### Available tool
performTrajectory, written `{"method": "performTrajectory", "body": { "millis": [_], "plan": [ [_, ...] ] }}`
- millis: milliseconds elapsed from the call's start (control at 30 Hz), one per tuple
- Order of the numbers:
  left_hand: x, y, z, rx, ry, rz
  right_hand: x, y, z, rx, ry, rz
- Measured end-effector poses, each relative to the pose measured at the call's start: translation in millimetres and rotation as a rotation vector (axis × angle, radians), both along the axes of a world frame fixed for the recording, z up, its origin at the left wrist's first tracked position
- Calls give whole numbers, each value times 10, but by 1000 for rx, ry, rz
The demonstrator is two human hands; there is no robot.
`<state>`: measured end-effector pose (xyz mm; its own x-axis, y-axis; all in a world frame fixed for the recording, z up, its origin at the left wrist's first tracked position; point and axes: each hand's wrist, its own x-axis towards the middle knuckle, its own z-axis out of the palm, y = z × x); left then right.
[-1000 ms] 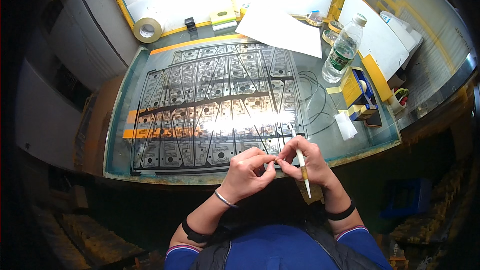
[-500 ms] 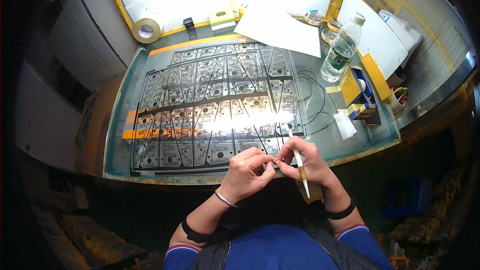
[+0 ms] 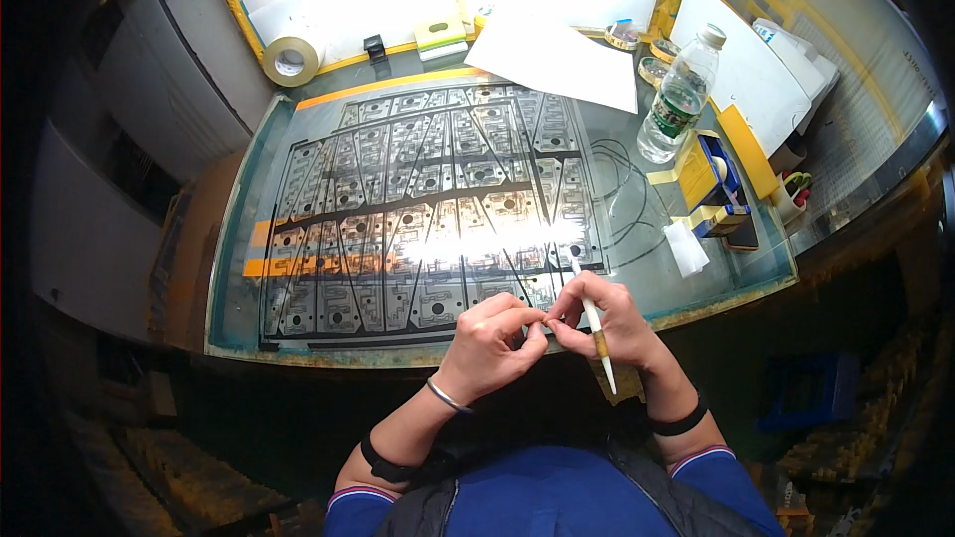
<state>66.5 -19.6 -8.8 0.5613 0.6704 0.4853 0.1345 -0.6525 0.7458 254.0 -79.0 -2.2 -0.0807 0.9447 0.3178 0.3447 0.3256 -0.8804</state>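
My left hand point(image 3: 494, 343) is closed in a pinch over the table's front edge. Its fingertips meet those of my right hand point(image 3: 609, 323), and whatever lies between them is too small to make out. My right hand also holds a white pen-like tool point(image 3: 601, 340) with a tan band, tucked between its fingers and pointing down toward me. Beyond both hands, a clear film sheet point(image 3: 428, 179) printed with dark circuit-like patterns lies flat on the glass-topped table point(image 3: 657, 283). Glare from the lamp washes out part of its middle.
A water bottle point(image 3: 680, 99) stands at the right, beside a blue and yellow tape dispenser point(image 3: 708, 184) and a crumpled white tissue point(image 3: 686, 250). White paper point(image 3: 562, 55) lies at the back. A tape roll point(image 3: 291, 61) sits at the far left corner, and small tape rolls point(image 3: 654, 71) near the bottle.
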Motion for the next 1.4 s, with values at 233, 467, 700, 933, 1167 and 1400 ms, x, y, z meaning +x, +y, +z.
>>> {"method": "performTrajectory", "body": {
  "millis": [233, 467, 700, 933, 1167, 1400],
  "plan": [
    [1, -7, 1, -14, -5, -4, -5, -10, -22, 23, 20, -19],
    [3, -10, 16, -28, -1, -14, -4, -13, -3, 13, 7, -18],
    [13, -11, -5, 38, -1, -4, -1, -10, -25, -2, 21, -4],
    [18, -10, 5, 54, 2, -4, -7, -12, -20, -6, 46, 6],
    [10, -6, 2, 55, 3, -15, 5, 3, -38, 43, 8, 15],
    [14, -13, 13, 32, -8, -14, 12, -7, -36, 52, 6, 6]
  ]
}}
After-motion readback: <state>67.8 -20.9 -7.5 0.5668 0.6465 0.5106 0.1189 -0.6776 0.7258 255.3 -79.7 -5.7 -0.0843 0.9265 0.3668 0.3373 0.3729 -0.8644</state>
